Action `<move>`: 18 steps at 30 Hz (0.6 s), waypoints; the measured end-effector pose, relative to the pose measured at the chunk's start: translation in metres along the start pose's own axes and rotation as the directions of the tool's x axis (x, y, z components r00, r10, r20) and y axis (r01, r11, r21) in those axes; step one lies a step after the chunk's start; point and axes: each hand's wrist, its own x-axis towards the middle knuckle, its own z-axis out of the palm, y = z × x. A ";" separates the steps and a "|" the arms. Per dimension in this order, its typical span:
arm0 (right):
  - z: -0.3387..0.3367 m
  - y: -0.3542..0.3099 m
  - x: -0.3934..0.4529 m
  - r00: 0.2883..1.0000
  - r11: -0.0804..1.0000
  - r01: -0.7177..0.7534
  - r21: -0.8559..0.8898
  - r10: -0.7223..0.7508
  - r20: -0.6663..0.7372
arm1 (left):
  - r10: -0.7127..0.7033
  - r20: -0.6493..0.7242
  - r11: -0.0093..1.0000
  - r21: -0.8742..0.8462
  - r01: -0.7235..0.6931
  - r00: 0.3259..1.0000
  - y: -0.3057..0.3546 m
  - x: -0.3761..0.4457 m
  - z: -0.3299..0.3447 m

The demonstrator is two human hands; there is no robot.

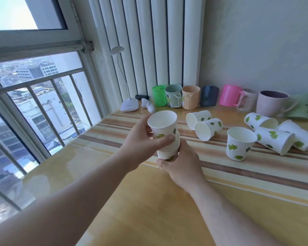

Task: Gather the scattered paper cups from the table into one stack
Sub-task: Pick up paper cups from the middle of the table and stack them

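Observation:
A stack of white paper cups with green leaf prints (pixel 164 132) is held above the table. My left hand (pixel 142 141) grips its upper part, thumb across the front. My right hand (pixel 181 166) holds the bottom of the stack from below. One paper cup (pixel 240 143) stands upright on the striped cloth. Two cups (pixel 198 118) (pixel 208 128) lie on their sides behind the stack. Three more (pixel 260 120) (pixel 274 140) (pixel 299 135) lie tipped at the right.
A row of plastic and ceramic mugs (pixel 190 97) lines the back wall, from green at the left to a large pink mug (pixel 272 103). A white desk lamp (pixel 129 103) stands at the back left. A window with railing (pixel 43 96) borders the table's left edge.

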 end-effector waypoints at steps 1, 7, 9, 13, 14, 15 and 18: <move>-0.003 -0.001 0.002 1.000 1.000 -0.001 -0.016 0.001 0.019 | -0.022 0.037 0.999 0.024 0.021 0.999 -0.004 0.000 -0.002; -0.032 0.009 0.016 0.998 0.991 -0.001 -0.135 -0.007 -0.060 | -0.115 -0.055 0.993 -0.047 0.112 0.992 -0.023 0.015 -0.013; -0.035 0.015 0.017 0.997 0.994 -0.046 -0.099 0.040 -0.069 | -0.189 -0.224 0.982 -0.034 0.186 0.956 -0.038 0.036 -0.012; -0.031 0.021 0.020 0.995 0.994 -0.065 -0.092 0.058 -0.076 | -0.270 -0.138 0.926 0.235 0.296 0.953 -0.068 0.080 -0.011; -0.031 0.021 0.020 0.995 0.994 -0.068 -0.091 0.061 -0.076 | -0.272 -0.098 0.909 0.299 0.289 0.957 -0.074 0.089 -0.009; -0.031 0.021 0.021 0.995 0.993 -0.070 -0.093 0.063 -0.077 | -0.273 -0.072 0.894 0.350 0.281 0.959 -0.077 0.094 -0.007; -0.031 0.022 0.021 0.996 0.994 -0.062 -0.095 0.055 -0.075 | -0.302 -0.067 0.868 0.392 0.303 0.951 -0.089 0.111 -0.001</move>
